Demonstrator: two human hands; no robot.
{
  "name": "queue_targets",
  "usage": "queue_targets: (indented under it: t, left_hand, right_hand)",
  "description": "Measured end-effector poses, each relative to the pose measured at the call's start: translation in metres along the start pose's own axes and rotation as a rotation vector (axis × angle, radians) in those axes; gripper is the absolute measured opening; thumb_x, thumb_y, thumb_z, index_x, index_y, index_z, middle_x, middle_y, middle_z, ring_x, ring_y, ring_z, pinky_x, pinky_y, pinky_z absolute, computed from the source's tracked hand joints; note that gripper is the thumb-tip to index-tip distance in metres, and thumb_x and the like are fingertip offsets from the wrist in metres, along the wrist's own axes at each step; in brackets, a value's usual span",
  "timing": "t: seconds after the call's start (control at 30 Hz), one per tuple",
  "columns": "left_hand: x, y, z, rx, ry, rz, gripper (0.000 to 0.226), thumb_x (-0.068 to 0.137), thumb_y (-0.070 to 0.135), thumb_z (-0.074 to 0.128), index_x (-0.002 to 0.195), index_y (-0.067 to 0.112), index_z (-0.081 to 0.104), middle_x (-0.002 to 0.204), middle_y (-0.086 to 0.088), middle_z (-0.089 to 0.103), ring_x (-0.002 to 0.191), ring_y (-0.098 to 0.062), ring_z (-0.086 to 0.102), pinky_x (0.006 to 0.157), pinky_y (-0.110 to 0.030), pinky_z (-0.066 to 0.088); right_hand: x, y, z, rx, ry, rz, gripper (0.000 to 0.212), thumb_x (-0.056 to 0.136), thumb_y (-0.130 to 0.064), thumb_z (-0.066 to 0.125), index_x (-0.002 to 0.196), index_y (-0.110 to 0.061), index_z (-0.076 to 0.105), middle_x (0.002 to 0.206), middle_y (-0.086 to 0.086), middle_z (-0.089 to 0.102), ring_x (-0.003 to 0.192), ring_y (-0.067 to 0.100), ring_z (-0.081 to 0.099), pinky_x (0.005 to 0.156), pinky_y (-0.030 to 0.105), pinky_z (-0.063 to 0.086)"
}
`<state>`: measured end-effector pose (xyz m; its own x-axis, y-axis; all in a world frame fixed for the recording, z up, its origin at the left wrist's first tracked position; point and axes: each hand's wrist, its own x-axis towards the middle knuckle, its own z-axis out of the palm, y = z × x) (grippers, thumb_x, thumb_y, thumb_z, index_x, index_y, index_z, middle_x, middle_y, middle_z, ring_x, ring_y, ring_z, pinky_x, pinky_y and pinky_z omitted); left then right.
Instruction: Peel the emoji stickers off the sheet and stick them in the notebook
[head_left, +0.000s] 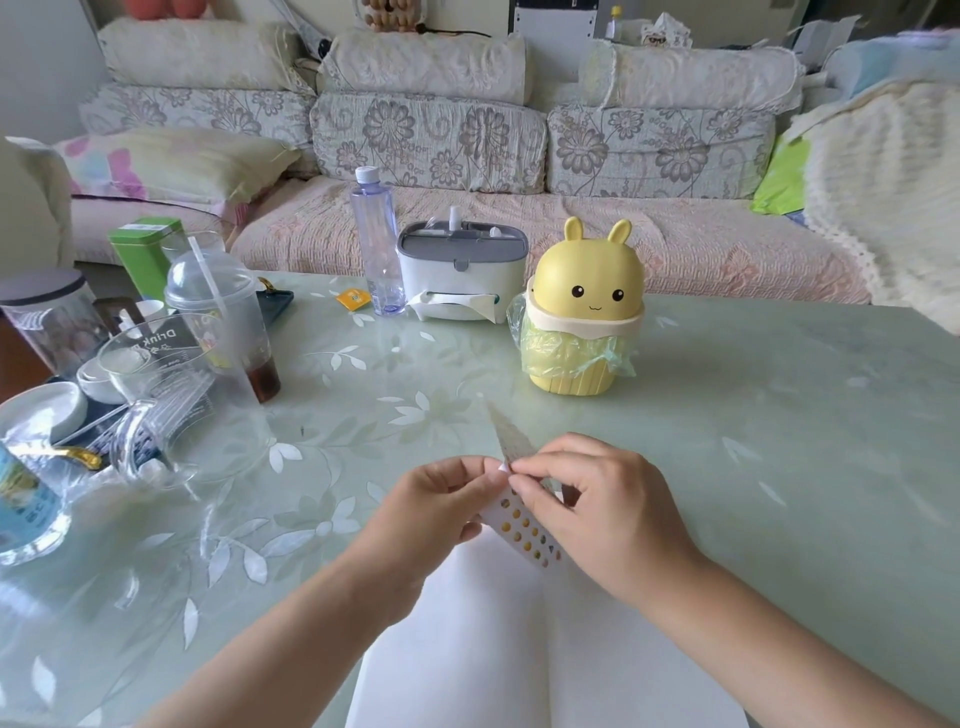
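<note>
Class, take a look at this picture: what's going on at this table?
A person holds a sticker sheet above an open notebook on the table. The left hand grips the sheet's edge; the right hand pinches at its upper corner, apparently peeling. The notebook page in view is blank.

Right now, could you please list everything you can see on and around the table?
sticker sheet: one, white with small yellow dots, held above the notebook
notebook: one, white pages, open at the table's near edge
table: one, pale green with a leaf pattern, across the view
bunny bin: one, yellow with a green bag liner, mid-table
tissue box: one, white and grey, left of the bin
water bottle: one, clear, left of the tissue box
domed cup: one, clear with a straw, left side
tin: one, green, far left
sofa: one, floral grey, behind the table
hands: two, left hand and right hand, both pinching the sticker sheet
</note>
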<state>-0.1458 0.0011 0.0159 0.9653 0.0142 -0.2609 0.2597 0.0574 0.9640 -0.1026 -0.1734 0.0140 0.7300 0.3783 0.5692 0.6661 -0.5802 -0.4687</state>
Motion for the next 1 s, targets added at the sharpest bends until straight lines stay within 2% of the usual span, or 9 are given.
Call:
queue_targets:
  t: [0.13, 0.2, 0.27, 0.33, 0.47, 0.6, 0.73, 0.93, 1.0]
  left_hand:
    - [0.002, 0.001, 0.002, -0.019, 0.021, 0.043, 0.013, 0.095, 0.027, 0.066, 0.089, 0.02, 0.075, 0.086, -0.001, 0.067, 0.084, -0.014, 0.056, 0.088, -0.031, 0.044]
    - [0.003, 0.002, 0.002, -0.01, 0.011, 0.064, 0.014, 0.092, 0.028, 0.068, 0.091, 0.018, 0.077, 0.088, -0.003, 0.069, 0.085, -0.016, 0.056, 0.088, -0.031, 0.044]
    - [0.003, 0.002, 0.001, -0.011, -0.007, 0.065, 0.017, 0.091, 0.029, 0.069, 0.097, 0.017, 0.079, 0.09, -0.003, 0.071, 0.087, -0.016, 0.057, 0.087, -0.031, 0.044]
    - [0.002, 0.002, 0.001, -0.018, -0.026, 0.06, 0.02, 0.091, 0.03, 0.069, 0.101, 0.017, 0.079, 0.092, -0.004, 0.072, 0.087, -0.016, 0.058, 0.087, -0.031, 0.044]
    - [0.002, 0.003, 0.003, -0.036, -0.016, 0.052, 0.018, 0.091, 0.027, 0.069, 0.102, 0.017, 0.079, 0.097, -0.009, 0.076, 0.089, -0.015, 0.064, 0.087, -0.031, 0.044]
    - [0.001, 0.004, 0.007, -0.051, -0.004, 0.046, 0.015, 0.093, 0.023, 0.068, 0.101, 0.015, 0.078, 0.096, -0.004, 0.077, 0.088, -0.009, 0.068, 0.088, -0.032, 0.045]
    - [0.002, 0.005, 0.008, -0.046, 0.008, 0.043, 0.013, 0.093, 0.022, 0.069, 0.097, 0.014, 0.077, 0.096, -0.005, 0.077, 0.091, -0.012, 0.068, 0.09, -0.034, 0.049]
    - [0.001, 0.007, 0.013, 0.003, 0.055, 0.063, 0.022, 0.094, 0.032, 0.066, 0.094, 0.012, 0.076, 0.095, -0.007, 0.077, 0.083, -0.013, 0.07, 0.081, -0.029, 0.05]
    - [0.001, 0.006, 0.015, 0.042, 0.076, 0.077, 0.021, 0.096, 0.031, 0.064, 0.093, 0.013, 0.075, 0.093, -0.006, 0.077, 0.084, -0.014, 0.071, 0.079, -0.026, 0.05]
  right_hand:
    - [0.004, 0.003, 0.001, 0.125, -0.005, 0.079, 0.026, 0.083, -0.049, 0.062, 0.089, -0.03, 0.079, 0.076, -0.022, 0.063, 0.058, -0.002, 0.052, 0.056, 0.017, 0.041]
    - [0.006, 0.006, 0.0, 0.185, -0.022, 0.113, 0.017, 0.085, -0.044, 0.068, 0.086, -0.03, 0.079, 0.075, -0.021, 0.064, 0.058, 0.007, 0.054, 0.056, 0.023, 0.044]
    - [0.009, 0.008, -0.002, 0.217, -0.05, 0.135, 0.008, 0.086, -0.036, 0.073, 0.084, -0.031, 0.079, 0.075, -0.02, 0.064, 0.058, 0.011, 0.055, 0.058, 0.024, 0.044]
    - [0.01, 0.008, -0.004, 0.201, -0.048, 0.117, 0.011, 0.086, -0.038, 0.07, 0.083, -0.031, 0.078, 0.075, -0.02, 0.064, 0.056, 0.013, 0.053, 0.057, 0.023, 0.043]
    - [0.01, 0.006, -0.006, 0.205, -0.079, 0.138, 0.01, 0.088, -0.033, 0.069, 0.081, -0.029, 0.075, 0.078, -0.016, 0.064, 0.055, 0.013, 0.051, 0.057, 0.023, 0.041]
    - [0.01, 0.003, -0.007, 0.193, -0.072, 0.172, 0.009, 0.088, -0.03, 0.071, 0.079, -0.03, 0.074, 0.078, -0.019, 0.065, 0.057, 0.011, 0.052, 0.059, 0.02, 0.04]
    - [0.01, 0.001, -0.008, 0.182, -0.039, 0.182, 0.01, 0.087, -0.027, 0.071, 0.077, -0.028, 0.072, 0.078, -0.02, 0.065, 0.057, 0.013, 0.054, 0.059, 0.022, 0.043]
    - [0.009, -0.002, -0.009, 0.027, -0.033, 0.064, 0.01, 0.085, -0.035, 0.062, 0.078, -0.03, 0.067, 0.077, -0.019, 0.059, 0.058, 0.004, 0.052, 0.055, 0.018, 0.042]
    - [0.009, -0.002, -0.009, 0.026, -0.044, 0.072, 0.009, 0.087, -0.032, 0.064, 0.078, -0.03, 0.066, 0.078, -0.02, 0.059, 0.059, 0.003, 0.052, 0.056, 0.018, 0.042]
